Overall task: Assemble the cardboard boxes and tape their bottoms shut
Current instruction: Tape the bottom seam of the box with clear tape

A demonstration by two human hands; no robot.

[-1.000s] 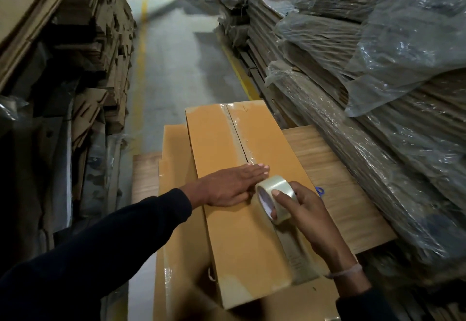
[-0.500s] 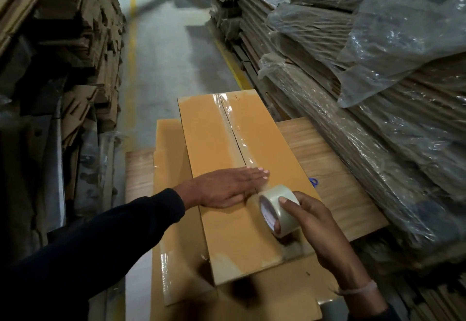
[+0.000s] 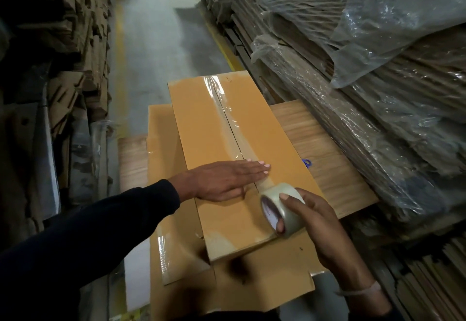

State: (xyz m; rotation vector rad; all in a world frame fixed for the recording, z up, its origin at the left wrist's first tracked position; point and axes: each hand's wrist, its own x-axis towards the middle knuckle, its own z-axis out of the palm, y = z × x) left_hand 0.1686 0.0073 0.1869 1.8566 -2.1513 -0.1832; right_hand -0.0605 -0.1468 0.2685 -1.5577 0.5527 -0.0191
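1. Stacked cardboard sheets (image 3: 340,108) border the wooden table (image 3: 327,166) on the right; an open floor aisle (image 3: 156,43) runs ahead.
2. Cardboard box (image 3: 214,124) lies on the table, seam taped.
3. Left hand (image 3: 224,182): fingers flat, pressing the seam.
4. Right hand (image 3: 315,219): fingers grip the tape roll (image 3: 282,209) at the box's near edge.
5. Roll core print: unreadable.

Cardboard stacks (image 3: 378,108) flanking open aisle (image 3: 161,43)
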